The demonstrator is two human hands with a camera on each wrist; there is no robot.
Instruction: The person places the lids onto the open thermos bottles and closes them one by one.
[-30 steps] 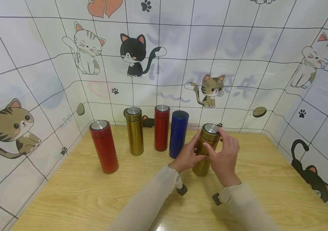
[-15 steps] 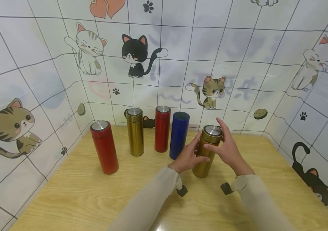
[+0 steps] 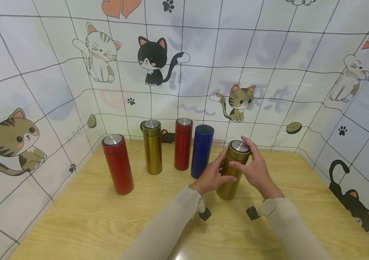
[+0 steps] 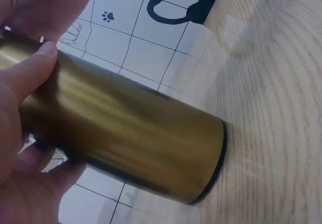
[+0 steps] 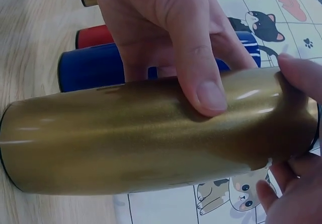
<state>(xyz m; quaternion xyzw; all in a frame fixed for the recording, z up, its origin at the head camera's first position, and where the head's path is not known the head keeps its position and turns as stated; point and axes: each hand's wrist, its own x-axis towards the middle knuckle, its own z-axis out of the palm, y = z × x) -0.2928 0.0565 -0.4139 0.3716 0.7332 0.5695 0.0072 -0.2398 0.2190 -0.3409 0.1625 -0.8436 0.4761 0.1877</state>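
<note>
A gold thermos flask [image 3: 228, 189] with a steel-topped lid [image 3: 239, 146] stands on the table, its base on the wood. My left hand [image 3: 209, 177] grips its body from the left, and the right wrist view shows the left thumb [image 5: 211, 95] pressed on the metal. Around the top, my right hand [image 3: 258, 173] holds the flask with thumb and fingers on opposite sides. One right finger reaches up beside the lid. In the left wrist view, the gold body [image 4: 146, 128] runs down to a dark base ring.
Left of the hands stand a blue flask [image 3: 203, 150], a red flask [image 3: 182, 148], another gold flask [image 3: 153, 151] and a larger red flask [image 3: 119, 168]. The wooden table [image 3: 158, 213] meets walls covered in a cat-patterned sheet [image 3: 197, 83].
My right hand has turned about the lid, its wrist swinging right and its fingers loosening, then edging back in slightly. The left hand keeps its grip; the flask has hardly moved.
</note>
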